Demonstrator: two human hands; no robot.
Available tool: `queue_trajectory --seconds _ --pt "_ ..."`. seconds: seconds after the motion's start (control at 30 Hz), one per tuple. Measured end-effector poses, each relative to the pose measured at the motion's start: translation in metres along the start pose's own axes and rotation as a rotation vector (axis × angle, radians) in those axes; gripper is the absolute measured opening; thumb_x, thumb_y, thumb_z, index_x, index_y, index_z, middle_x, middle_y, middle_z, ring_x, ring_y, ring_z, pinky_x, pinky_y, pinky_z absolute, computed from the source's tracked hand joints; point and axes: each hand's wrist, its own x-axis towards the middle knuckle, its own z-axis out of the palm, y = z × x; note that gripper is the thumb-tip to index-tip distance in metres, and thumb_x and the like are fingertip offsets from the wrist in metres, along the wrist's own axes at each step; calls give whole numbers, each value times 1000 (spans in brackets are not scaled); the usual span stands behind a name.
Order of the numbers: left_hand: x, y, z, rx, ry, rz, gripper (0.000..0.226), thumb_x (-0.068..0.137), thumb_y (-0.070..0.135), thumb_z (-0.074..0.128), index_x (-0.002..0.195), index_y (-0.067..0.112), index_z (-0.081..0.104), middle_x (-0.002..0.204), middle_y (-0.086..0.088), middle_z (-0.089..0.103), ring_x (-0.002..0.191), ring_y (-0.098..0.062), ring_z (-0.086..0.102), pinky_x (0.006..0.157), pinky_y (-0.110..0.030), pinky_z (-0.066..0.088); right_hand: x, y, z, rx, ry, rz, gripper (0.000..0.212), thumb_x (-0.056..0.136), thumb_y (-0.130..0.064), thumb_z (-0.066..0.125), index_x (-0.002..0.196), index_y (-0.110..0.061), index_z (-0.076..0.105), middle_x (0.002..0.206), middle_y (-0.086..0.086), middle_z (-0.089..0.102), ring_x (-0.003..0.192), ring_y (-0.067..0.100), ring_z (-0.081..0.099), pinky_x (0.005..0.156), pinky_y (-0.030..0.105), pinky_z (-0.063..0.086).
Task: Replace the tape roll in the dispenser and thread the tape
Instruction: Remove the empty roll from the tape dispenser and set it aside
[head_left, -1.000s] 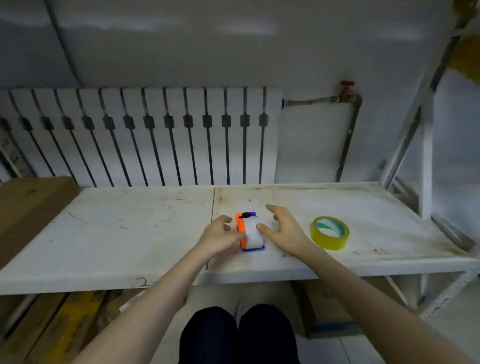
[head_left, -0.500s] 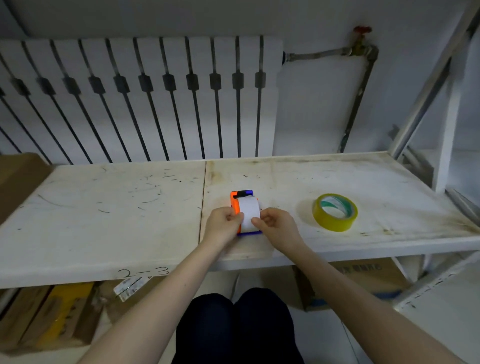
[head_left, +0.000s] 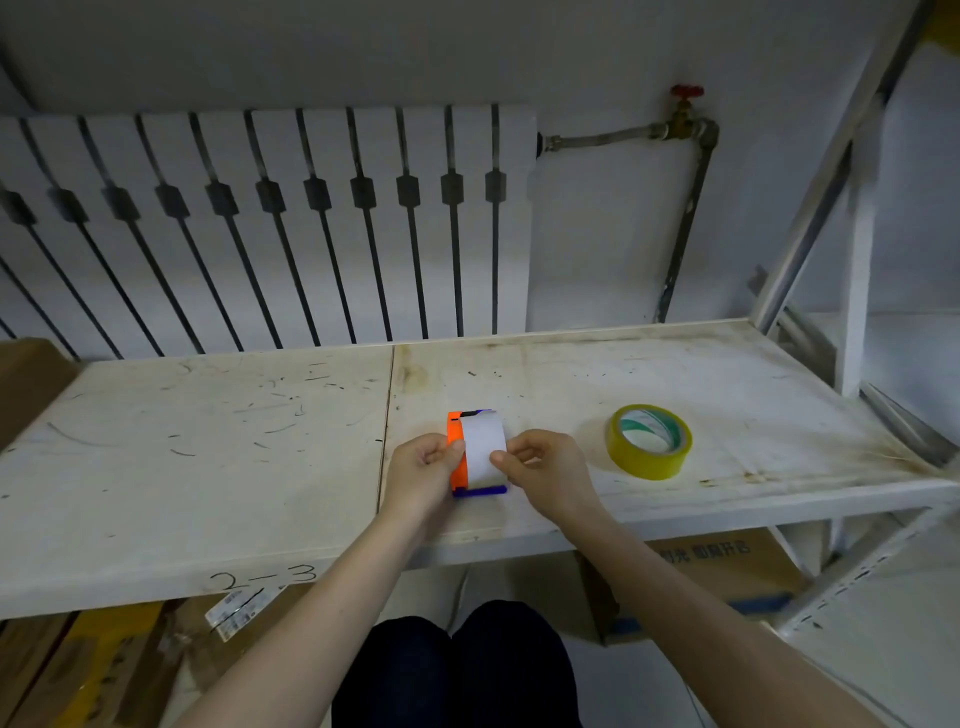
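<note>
An orange and blue tape dispenser (head_left: 456, 470) stands near the front edge of the white shelf (head_left: 208, 441), with a white roll (head_left: 483, 441) sitting in it. My left hand (head_left: 423, 475) grips the dispenser's orange left side. My right hand (head_left: 545, 475) pinches the right edge of the white roll between thumb and fingers. A yellow tape roll (head_left: 649, 441) with a green and white core lies flat on the shelf, a hand's width to the right of my right hand.
A white radiator (head_left: 270, 223) runs along the wall behind the shelf, with a pipe and red valve (head_left: 685, 93) at the right. A white metal rack frame (head_left: 852, 208) rises at the right. Cardboard boxes (head_left: 727, 571) sit under the shelf.
Both hands closed in from either side of the dispenser and took hold of it and the white roll. The head view shifted, so the shelf sits differently in frame.
</note>
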Motion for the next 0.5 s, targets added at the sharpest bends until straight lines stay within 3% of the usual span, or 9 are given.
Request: queue_trajectory --seconds 0.27,0.4,0.5 --pt "-12 9 8 -104 110 -71 34 89 10 59 55 12 56 60 -4 50 60 -18 43 58 -27 36 -9 -5 -5 -197 38 -74 18 84 -35 66 80 -18 64 78 0 66 77 15 60 68 23 47" --pt "-17 18 14 -73 94 11 31 89 13 59 58 14 57 62 -2 53 61 -15 46 56 -25 36 -11 -3 -14 147 1 76 17 82 -27 70 70 -19 62 75 0 65 79 18 63 79 36 56" --pt "-19 22 16 14 104 128 32 90 14 58 58 16 53 61 -1 53 59 -15 46 55 -25 35 -14 -6 -15 245 -12 40 14 85 -20 68 73 -15 64 76 3 65 79 20 63 79 35 56"
